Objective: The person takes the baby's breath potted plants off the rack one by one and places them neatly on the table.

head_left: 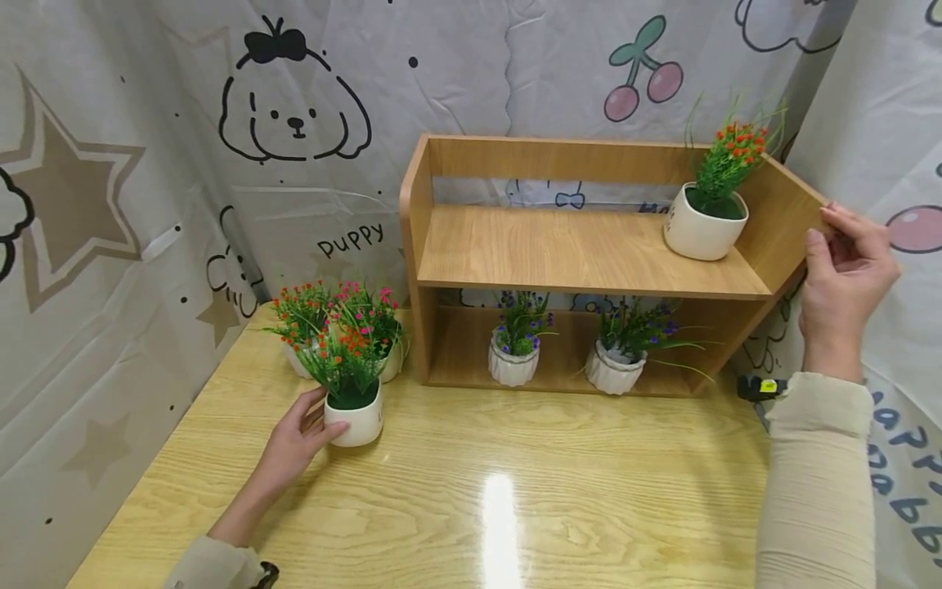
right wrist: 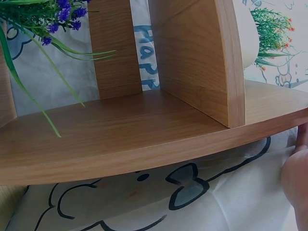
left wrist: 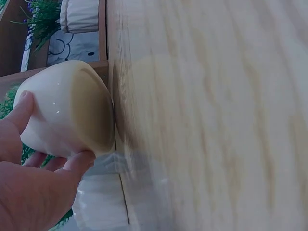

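Note:
My left hand (head_left: 294,438) grips a white pot (head_left: 358,421) of orange-red artificial flowers (head_left: 346,352), thumb on one side and fingers on the other. In the left wrist view the underside of that pot (left wrist: 94,108) shows, so it is raised from the table. Behind it stand two more potted plants, one with orange flowers (head_left: 298,307) and one with pink flowers (head_left: 379,315). My right hand (head_left: 846,274) holds the front edge of the right side panel of a two-tier wooden shelf (head_left: 589,290). In the right wrist view only part of that hand (right wrist: 296,168) shows.
On the upper tier, at the right, sits a white pot (head_left: 706,229) with orange flowers. Two ribbed white pots (head_left: 513,364) with purple flowers stand on the lower tier. A small black and yellow object (head_left: 761,388) lies beside the shelf. Printed curtains (head_left: 441,82) hang around the wooden table (head_left: 589,491).

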Demonstrator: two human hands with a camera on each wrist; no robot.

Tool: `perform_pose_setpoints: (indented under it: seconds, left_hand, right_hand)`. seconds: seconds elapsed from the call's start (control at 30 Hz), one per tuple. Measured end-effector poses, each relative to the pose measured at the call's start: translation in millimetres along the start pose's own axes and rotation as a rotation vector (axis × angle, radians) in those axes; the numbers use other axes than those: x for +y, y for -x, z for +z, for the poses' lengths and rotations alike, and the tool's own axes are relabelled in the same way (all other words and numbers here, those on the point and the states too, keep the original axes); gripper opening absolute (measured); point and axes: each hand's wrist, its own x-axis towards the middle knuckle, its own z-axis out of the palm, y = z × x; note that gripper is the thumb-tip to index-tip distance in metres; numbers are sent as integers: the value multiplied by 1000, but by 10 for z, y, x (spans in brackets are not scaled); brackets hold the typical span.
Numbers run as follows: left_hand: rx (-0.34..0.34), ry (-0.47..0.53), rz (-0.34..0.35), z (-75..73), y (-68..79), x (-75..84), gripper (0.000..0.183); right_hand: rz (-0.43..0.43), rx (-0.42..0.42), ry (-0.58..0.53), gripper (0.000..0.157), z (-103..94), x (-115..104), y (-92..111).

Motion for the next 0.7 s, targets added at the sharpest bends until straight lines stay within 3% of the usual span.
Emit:
perform_pose_setpoints:
  seconds: [0.3,0.7]
  left_hand:
    - [-34,14,8,-45,-4,-4,78]
    - [-60,-6,-57,-128,-6,-35,92]
  right_hand:
    - [6,1,-27,24,-12,20,-20]
    - [8,-4,7,24,-5,-3,1]
